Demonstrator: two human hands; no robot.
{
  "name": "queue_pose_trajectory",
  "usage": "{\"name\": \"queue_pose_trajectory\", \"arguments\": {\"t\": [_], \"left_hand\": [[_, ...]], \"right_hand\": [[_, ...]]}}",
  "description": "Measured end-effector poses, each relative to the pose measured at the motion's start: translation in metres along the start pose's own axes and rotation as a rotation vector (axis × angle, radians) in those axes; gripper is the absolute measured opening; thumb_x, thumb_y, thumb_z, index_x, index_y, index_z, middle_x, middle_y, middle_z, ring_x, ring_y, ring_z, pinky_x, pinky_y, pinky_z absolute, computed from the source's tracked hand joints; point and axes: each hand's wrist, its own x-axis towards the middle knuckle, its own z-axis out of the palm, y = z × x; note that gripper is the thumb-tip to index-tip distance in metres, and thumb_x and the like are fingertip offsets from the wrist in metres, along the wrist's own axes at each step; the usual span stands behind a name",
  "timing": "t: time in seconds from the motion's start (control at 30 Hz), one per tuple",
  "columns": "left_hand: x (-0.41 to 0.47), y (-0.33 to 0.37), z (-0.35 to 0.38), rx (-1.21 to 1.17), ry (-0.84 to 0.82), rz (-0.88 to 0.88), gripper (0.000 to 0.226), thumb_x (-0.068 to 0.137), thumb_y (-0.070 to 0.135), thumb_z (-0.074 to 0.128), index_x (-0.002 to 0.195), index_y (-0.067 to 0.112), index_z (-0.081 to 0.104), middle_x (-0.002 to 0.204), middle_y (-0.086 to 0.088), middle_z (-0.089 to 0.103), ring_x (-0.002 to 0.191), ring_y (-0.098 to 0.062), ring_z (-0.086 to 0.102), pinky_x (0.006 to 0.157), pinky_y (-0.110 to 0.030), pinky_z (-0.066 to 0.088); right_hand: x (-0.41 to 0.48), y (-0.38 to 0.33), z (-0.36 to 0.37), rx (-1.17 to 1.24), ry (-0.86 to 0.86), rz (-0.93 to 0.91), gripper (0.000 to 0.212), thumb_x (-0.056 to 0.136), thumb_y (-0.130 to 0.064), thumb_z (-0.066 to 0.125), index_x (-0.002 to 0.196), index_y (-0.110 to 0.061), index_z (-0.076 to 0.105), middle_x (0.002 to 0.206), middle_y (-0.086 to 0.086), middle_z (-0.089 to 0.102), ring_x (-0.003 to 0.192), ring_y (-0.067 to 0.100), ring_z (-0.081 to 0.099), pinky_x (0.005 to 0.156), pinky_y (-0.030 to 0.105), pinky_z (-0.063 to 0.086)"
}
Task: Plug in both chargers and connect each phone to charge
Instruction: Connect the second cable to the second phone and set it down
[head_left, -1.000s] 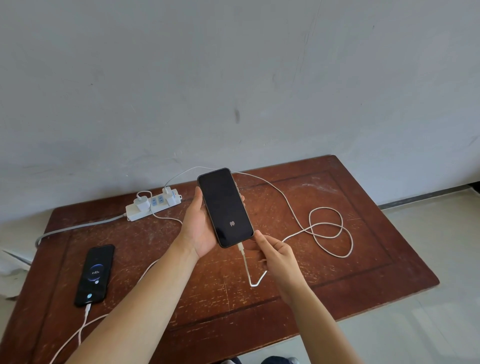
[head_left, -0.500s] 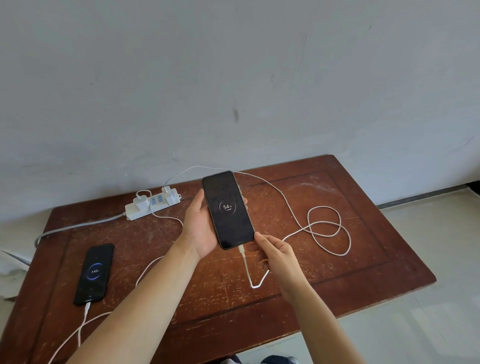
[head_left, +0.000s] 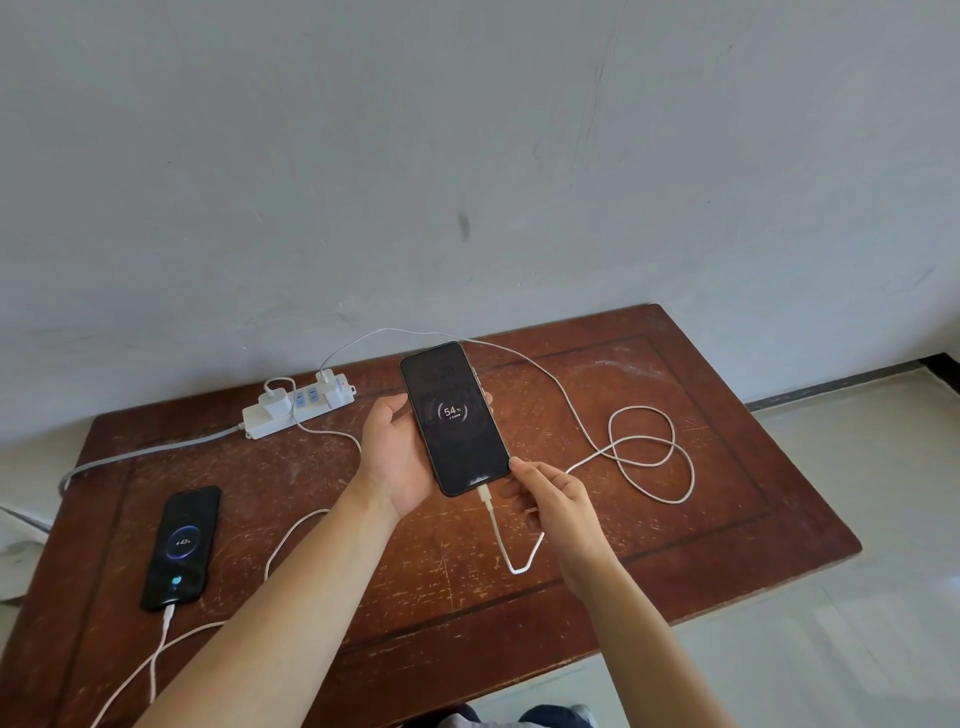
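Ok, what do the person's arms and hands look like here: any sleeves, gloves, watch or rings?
Both forearms are bare as far as the frame shows, with no sleeve edge in view. The left hand and right hand wear no gloves. No watch, bracelet or strap shows at either wrist, and no ring is visible on the fingers that show. Nails look short and unpainted.
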Motion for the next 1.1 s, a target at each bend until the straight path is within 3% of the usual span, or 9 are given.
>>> {"name": "queue_pose_trajectory", "arguments": {"t": [0.07,0.17,0.3,0.37,0.43,0.53,0.73,0.9,1.1], "left_hand": [[0.000,-0.002,-0.001,0.019,0.030,0.001,0.056,0.099,0.049,0.032,0.126,0.016,0.068,0.129,-0.014,0.068,0.116,-0.032,0.067,0.091,-0.050,0.056],[-0.001,-0.008,-0.004,0.075,0.085,-0.010,0.051,0.101,0.050,0.035,0.115,0.023,0.076,0.120,-0.009,0.074,0.107,-0.028,0.072,0.076,-0.045,0.062],[0.003,-0.019,-0.021,0.094,0.141,-0.070,0.046,0.102,0.049,0.040,0.119,0.022,0.074,0.124,-0.009,0.073,0.113,-0.030,0.069,0.082,-0.048,0.061],[0.006,-0.026,-0.033,0.078,0.181,-0.118,0.048,0.103,0.049,0.038,0.122,0.021,0.071,0.125,-0.011,0.071,0.111,-0.030,0.070,0.083,-0.049,0.060],[0.010,-0.032,-0.044,0.059,0.210,-0.154,0.049,0.104,0.048,0.036,0.127,0.018,0.068,0.128,-0.012,0.070,0.113,-0.031,0.069,0.087,-0.051,0.058],[0.017,-0.041,-0.057,0.029,0.269,-0.172,0.046,0.105,0.045,0.037,0.131,0.017,0.064,0.131,-0.013,0.068,0.117,-0.032,0.066,0.094,-0.054,0.054],[0.041,-0.054,-0.074,0.037,0.387,-0.190,0.036,0.107,0.036,0.037,0.125,0.016,0.061,0.124,-0.010,0.068,0.110,-0.028,0.066,0.080,-0.048,0.055],[0.070,-0.067,-0.075,0.083,0.429,-0.242,0.032,0.107,0.031,0.040,0.125,0.014,0.060,0.119,-0.011,0.069,0.098,-0.026,0.072,0.067,-0.046,0.056],[0.102,-0.085,-0.058,0.160,0.469,-0.292,0.020,0.107,0.030,0.042,0.106,0.020,0.060,0.108,-0.007,0.069,0.095,-0.025,0.068,0.064,-0.047,0.055]], "right_hand": [[0.001,0.003,-0.001,-0.008,-0.020,-0.015,0.031,0.098,-0.035,0.060,0.076,-0.024,0.079,0.075,-0.003,0.074,0.059,0.000,0.058,0.054,0.014,0.045],[0.004,0.015,-0.003,-0.055,-0.052,-0.004,0.035,0.100,-0.036,0.056,0.075,-0.026,0.079,0.072,-0.006,0.073,0.057,-0.002,0.057,0.053,0.013,0.046],[0.014,0.050,-0.004,-0.316,-0.057,0.044,0.036,0.098,-0.023,0.044,0.089,-0.031,0.079,0.080,-0.010,0.074,0.070,0.003,0.061,0.065,0.024,0.054],[0.018,0.070,-0.007,-0.614,-0.130,0.039,0.040,0.094,-0.014,0.041,0.110,-0.034,0.072,0.106,-0.008,0.075,0.093,0.009,0.064,0.086,0.037,0.056],[0.022,0.092,-0.011,-0.966,-0.243,0.002,0.051,0.091,-0.009,0.039,0.133,-0.029,0.061,0.136,-0.004,0.062,0.126,0.019,0.051,0.107,0.041,0.044],[0.023,0.119,-0.018,-1.261,-0.349,-0.019,0.058,0.089,-0.011,0.043,0.143,-0.028,0.052,0.152,-0.002,0.046,0.141,0.027,0.032,0.114,0.046,0.030],[0.028,0.137,-0.036,-1.539,-0.185,-0.109,0.024,0.096,-0.036,0.056,0.117,-0.032,0.068,0.126,0.000,0.058,0.119,0.024,0.049,0.100,0.037,0.041],[0.039,0.133,-0.067,-1.545,-0.032,-0.025,0.020,0.094,-0.043,0.060,0.106,-0.031,0.068,0.115,-0.001,0.058,0.115,0.022,0.051,0.097,0.036,0.044],[0.050,0.129,-0.103,-1.573,0.178,0.032,0.018,0.096,-0.017,0.048,0.105,-0.014,0.064,0.111,0.008,0.059,0.104,0.029,0.055,0.087,0.041,0.050]]}}
